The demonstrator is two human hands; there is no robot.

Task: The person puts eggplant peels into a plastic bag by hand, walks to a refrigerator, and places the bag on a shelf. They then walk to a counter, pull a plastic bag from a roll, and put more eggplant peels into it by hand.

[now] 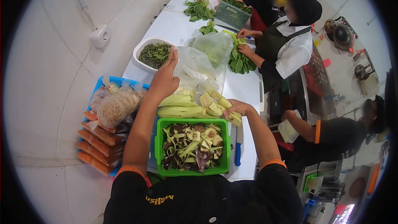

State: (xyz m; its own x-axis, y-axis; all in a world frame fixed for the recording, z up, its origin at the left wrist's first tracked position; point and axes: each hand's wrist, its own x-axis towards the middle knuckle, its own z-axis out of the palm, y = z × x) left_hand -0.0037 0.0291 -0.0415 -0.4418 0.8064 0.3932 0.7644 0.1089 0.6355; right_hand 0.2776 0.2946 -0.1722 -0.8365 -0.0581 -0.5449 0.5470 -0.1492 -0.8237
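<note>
peeled, pale-green, oblong vegetable pieces (206, 100), long axes slanting, lie just left of the right hand (238, 108), which grasps one; the left hand (165, 79), farther off, fingers extended, adjoins a crumpled, clear plastic bag (194, 67), any grip indeterminable.

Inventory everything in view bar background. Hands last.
Table: 1, white, centre
Bin: 1, green, near edge
Peelings: many, mixed, in bin
Peeled vegetables: several, pale green, beyond bin
Knife: 1, blue-handled, right of bin
Plastic bags: uncounted, clear, central
Tub: 1, white, left edge
Box: 1, greenish, far end
Leafy greens: several, green, far table
Crate: 1, blue, left
Food bags: several, orange/beige, crate
Co-workers: 3, mostly dark clothes, right
Left hand: 1, bare, by tub
Right hand: 1, bare, on vegetables
</note>
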